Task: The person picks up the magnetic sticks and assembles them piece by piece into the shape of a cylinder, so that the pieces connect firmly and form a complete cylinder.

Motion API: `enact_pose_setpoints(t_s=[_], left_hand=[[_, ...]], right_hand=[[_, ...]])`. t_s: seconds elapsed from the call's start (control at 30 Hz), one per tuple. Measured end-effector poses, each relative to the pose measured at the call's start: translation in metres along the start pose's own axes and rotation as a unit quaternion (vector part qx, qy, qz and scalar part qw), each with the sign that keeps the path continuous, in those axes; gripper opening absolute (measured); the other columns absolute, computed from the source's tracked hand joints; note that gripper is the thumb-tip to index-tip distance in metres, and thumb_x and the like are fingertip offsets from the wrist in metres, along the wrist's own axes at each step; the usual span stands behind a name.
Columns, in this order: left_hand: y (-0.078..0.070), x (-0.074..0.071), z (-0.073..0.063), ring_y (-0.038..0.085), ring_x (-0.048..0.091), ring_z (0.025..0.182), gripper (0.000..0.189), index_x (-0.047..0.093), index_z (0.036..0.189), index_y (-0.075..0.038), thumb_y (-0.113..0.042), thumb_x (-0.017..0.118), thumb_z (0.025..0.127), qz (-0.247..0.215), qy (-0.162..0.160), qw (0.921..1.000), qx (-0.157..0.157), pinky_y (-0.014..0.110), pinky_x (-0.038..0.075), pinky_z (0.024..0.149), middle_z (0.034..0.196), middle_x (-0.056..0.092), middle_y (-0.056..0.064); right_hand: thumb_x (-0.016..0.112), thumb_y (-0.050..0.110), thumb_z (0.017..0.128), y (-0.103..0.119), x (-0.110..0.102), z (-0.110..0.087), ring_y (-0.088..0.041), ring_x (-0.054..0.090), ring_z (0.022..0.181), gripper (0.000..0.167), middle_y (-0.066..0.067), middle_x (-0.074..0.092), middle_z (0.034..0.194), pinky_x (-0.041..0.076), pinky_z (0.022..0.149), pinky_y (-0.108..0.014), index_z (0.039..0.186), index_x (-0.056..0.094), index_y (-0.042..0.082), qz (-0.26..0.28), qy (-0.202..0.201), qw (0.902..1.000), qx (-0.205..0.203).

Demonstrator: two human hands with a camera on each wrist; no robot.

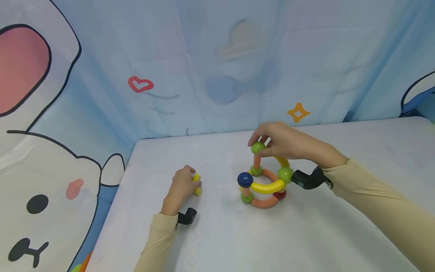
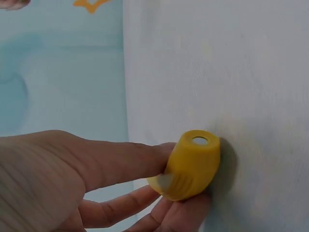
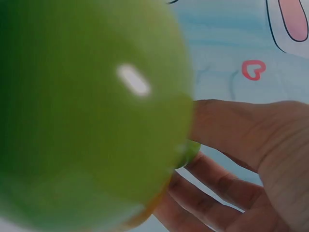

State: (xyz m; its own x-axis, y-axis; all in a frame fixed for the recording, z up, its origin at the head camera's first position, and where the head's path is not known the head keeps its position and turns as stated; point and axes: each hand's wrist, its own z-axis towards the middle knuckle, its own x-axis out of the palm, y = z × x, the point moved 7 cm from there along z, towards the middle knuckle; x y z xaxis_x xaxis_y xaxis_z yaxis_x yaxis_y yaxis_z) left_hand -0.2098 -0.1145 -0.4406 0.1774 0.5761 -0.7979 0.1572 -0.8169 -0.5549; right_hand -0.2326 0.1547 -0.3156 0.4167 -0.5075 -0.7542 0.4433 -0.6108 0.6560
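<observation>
In the head view my left hand (image 1: 180, 187) holds a yellow curved magnetic rod (image 1: 196, 184) over the left part of the table. The left wrist view shows the rod (image 2: 193, 166) between thumb and fingers, a round metal spot at its end. My right hand (image 1: 285, 141) pinches a green ball (image 1: 258, 147) atop an upright orange rod (image 1: 257, 161). That rod stands on a ball-and-rod structure with a blue ball (image 1: 245, 180), a yellow curved rod (image 1: 268, 188) and a larger-looking green ball (image 1: 285, 174). This near ball (image 3: 96, 106) covers much of the right wrist view.
A white-covered table (image 1: 217, 234) carries the structure. Orange curved rods (image 1: 265, 203) and a red ball (image 1: 279, 195) form its low ring. Behind the table hangs a light blue printed curtain (image 1: 190, 105). Black wrist cameras (image 1: 307, 179) sit at both cuffs.
</observation>
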Motion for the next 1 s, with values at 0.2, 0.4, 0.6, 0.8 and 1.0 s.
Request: enact_pose_setpoints(t_s=[0.2, 0.4, 0.6, 0.8, 1.0], left_hand=[[-0.016, 0.003, 0.000, 0.025, 0.068, 0.094, 0.030, 0.071, 0.116, 0.006, -0.010, 0.079, 0.092, -0.027, 0.014, 0.9991, 0.029, 0.034, 0.058, 0.078, 0.104, 0.071, 0.014], [-0.052, 0.004, 0.003, 0.024, 0.069, 0.103, 0.034, 0.073, 0.124, -0.002, -0.018, 0.079, 0.095, -0.088, 0.050, 0.9903, 0.095, 0.033, 0.058, 0.077, 0.109, 0.072, 0.009], [-0.093, -0.007, 0.005, 0.021, 0.072, 0.100, 0.038, 0.072, 0.131, -0.007, -0.024, 0.077, 0.098, -0.179, 0.067, 0.9683, 0.161, 0.036, 0.058, 0.083, 0.113, 0.075, 0.007], [-0.123, -0.006, 0.005, 0.016, 0.071, 0.090, 0.034, 0.075, 0.128, -0.008, -0.024, 0.078, 0.097, -0.206, 0.092, 0.9542, 0.196, 0.033, 0.056, 0.081, 0.104, 0.077, 0.006], [-0.133, -0.007, 0.001, 0.017, 0.070, 0.088, 0.032, 0.077, 0.125, -0.008, -0.024, 0.078, 0.097, -0.199, 0.097, 0.9540, 0.202, 0.028, 0.052, 0.078, 0.099, 0.077, 0.005]], right_hand=[[0.080, 0.001, 0.091, 0.000, 0.001, 0.000, -0.024, 0.069, 0.102, 0.022, -0.006, 0.069, 0.112, 0.060, 0.090, -0.043, 0.112, 0.076, 0.005, 0.014, -0.005, 0.9999, 0.005], [0.079, -0.001, 0.091, 0.001, 0.003, 0.001, -0.025, 0.069, 0.100, 0.024, -0.008, 0.069, 0.111, 0.061, 0.089, -0.043, 0.114, 0.075, 0.002, 0.007, -0.009, 0.9999, -0.005], [0.080, 0.003, 0.092, -0.001, 0.004, 0.001, -0.028, 0.070, 0.104, 0.029, -0.011, 0.069, 0.116, 0.060, 0.091, -0.047, 0.120, 0.072, -0.002, 0.004, -0.017, 0.9998, 0.001], [0.080, 0.003, 0.091, -0.002, 0.006, 0.002, -0.028, 0.069, 0.101, 0.030, -0.011, 0.068, 0.111, 0.060, 0.090, -0.046, 0.119, 0.072, -0.004, 0.005, -0.023, 0.9997, 0.005], [0.081, 0.004, 0.091, 0.000, 0.008, 0.002, -0.027, 0.069, 0.100, 0.029, -0.011, 0.068, 0.112, 0.060, 0.090, -0.047, 0.119, 0.072, -0.003, 0.010, -0.026, 0.9996, -0.001]])
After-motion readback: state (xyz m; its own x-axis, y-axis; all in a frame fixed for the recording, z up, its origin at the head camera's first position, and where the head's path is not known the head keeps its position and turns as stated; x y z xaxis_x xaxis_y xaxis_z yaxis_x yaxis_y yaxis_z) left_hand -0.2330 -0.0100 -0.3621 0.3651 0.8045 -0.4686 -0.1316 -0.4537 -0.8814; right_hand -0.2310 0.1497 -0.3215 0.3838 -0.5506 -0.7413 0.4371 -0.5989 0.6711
